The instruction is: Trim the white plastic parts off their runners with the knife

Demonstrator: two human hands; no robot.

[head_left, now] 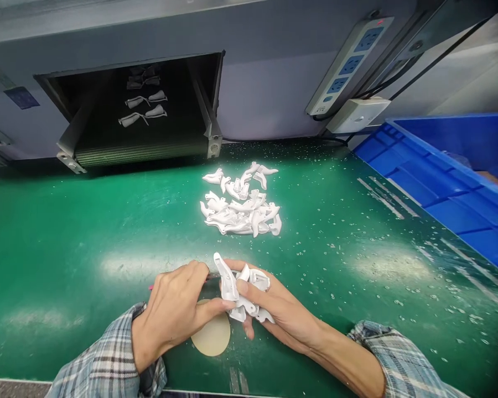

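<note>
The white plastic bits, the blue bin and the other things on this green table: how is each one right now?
Left hand: curled around a pink-handled tool.
Right hand: gripping a clump of white plastic parts.
White plastic pile: loose, heaped on the green mat.
Dark conveyor belt: white parts lying on it.
Blue plastic bin: open, no lid.
Power strip: fixed to the grey panel, visible sockets unused.
Round beige pad: flat, partly under the hands.

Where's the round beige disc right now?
In the head view, the round beige disc lies flat on the green bench mat, between the left hand and the right hand, just below the white plastic parts in the right hand.
</note>
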